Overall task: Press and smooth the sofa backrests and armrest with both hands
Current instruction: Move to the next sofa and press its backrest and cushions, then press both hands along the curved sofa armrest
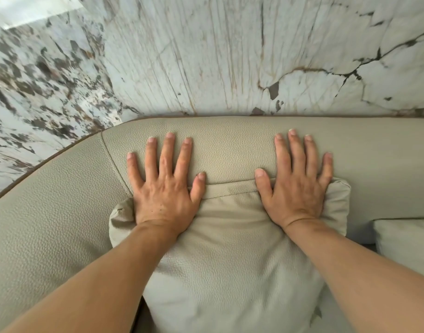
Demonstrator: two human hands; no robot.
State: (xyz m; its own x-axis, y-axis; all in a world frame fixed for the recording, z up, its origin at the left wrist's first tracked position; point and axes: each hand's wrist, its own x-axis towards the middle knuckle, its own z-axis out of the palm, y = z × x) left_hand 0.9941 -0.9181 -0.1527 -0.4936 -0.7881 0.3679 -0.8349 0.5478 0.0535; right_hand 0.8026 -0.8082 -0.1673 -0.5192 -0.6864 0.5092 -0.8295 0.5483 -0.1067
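Note:
The beige leather sofa backrest (230,145) runs across the middle of the view, its top against the wall. A matching back cushion (230,248) leans on it below. My left hand (165,186) lies flat, fingers spread, palm on the cushion's top left corner and fingertips on the backrest. My right hand (297,183) rests the same way on the cushion's top right corner. Both palms press into the leather and hold nothing. The rounded armrest (50,212) curves down the left side.
A white marble wall (230,56) with dark veins rises directly behind the sofa. A second beige cushion (405,239) sits at the right edge. A seam (112,159) divides the backrest from the armrest.

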